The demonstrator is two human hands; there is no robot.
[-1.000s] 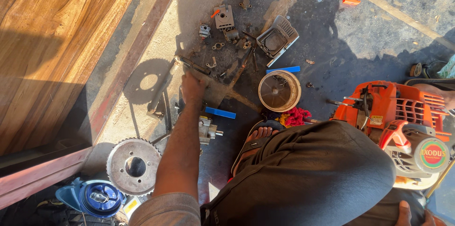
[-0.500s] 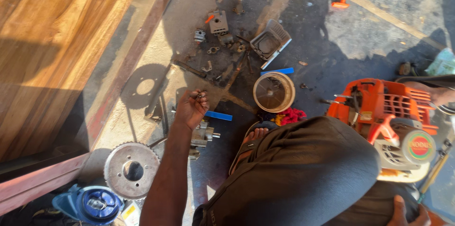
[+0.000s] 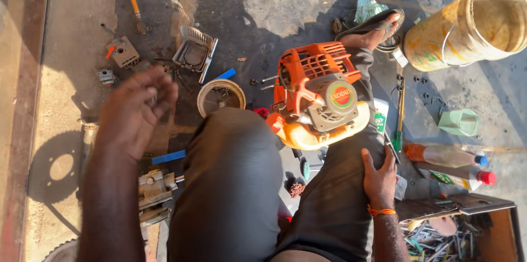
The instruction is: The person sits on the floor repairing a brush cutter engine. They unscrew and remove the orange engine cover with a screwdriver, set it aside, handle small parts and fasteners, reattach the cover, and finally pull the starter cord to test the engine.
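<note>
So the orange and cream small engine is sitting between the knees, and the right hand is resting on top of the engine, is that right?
Not quite. In the head view the right hand rests on the dark trouser leg, below the orange and cream small engine, not on it. The engine does sit between the knees.

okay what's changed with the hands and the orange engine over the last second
The left hand has drawn back from the scattered metal parts on the floor and now hovers open, fingers spread, holding nothing visible. The view has swung right, bringing the plastic bucket and bottles into sight. The orange engine stays between the legs, and the right hand rests on the thigh.
</note>
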